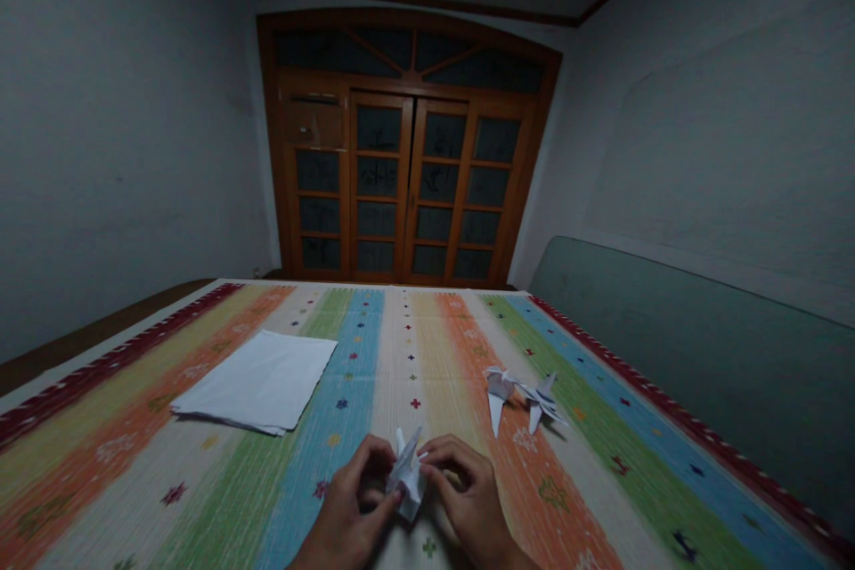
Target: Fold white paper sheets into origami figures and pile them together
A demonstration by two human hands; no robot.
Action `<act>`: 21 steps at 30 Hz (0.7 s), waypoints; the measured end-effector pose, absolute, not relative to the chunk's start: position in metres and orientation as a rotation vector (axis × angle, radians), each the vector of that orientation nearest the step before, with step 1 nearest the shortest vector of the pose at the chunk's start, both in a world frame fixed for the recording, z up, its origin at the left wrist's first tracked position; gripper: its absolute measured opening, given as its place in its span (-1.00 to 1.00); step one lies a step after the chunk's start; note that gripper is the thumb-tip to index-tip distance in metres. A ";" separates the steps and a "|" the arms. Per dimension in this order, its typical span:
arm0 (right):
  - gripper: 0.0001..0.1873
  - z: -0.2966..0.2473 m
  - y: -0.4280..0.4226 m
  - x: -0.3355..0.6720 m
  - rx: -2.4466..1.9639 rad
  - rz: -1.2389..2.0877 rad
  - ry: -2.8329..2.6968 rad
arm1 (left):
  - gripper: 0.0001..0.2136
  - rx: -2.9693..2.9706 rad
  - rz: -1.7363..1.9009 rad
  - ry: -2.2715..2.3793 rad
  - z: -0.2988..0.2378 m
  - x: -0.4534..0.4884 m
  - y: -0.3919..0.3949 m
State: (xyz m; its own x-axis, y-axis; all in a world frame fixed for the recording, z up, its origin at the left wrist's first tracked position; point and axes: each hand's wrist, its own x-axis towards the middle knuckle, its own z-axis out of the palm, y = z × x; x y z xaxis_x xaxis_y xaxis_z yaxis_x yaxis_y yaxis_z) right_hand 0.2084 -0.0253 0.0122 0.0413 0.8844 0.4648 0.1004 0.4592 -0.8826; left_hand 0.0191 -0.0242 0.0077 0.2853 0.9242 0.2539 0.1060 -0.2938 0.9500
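Between my two hands, near the table's front edge, is a folded white paper origami piece [407,474] with narrow points sticking up. My left hand [361,490] pinches its left side between thumb and fingers. On the other side, my right hand [460,485] grips the paper's right edge with thumb and index finger. Two finished-looking white origami figures [498,396] with pointed legs stand to the right, beyond my right hand. Farther left lies a stack of white paper sheets [267,378], apart from both hands.
A striped, colourful tablecloth [394,356] covers the table. Along the right side runs a pale green bench back or panel [668,329]. Wooden glass-paned doors [407,187] close off the far wall.
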 end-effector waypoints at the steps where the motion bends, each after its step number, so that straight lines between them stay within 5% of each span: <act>1: -0.89 0.012 -0.025 0.208 -0.969 0.794 -1.391 | -0.87 1.654 1.121 0.969 0.008 0.019 -0.024; 12: -0.73 0.021 -0.025 0.215 -0.914 0.894 -1.367 | -0.82 1.642 1.067 0.975 0.017 0.016 -0.024; 21: -0.89 0.023 -0.020 0.215 -0.959 0.971 -1.322 | -0.79 1.662 1.011 0.994 0.013 0.013 -0.024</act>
State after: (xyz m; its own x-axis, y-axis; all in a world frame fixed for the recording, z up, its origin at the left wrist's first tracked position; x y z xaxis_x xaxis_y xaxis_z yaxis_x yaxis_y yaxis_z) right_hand 0.2151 -0.0201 0.0227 0.0135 0.9482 0.3173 -0.0188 0.3175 -0.9481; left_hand 0.0133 -0.0237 0.0134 0.3358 0.9240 0.1831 0.1672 -0.2497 0.9538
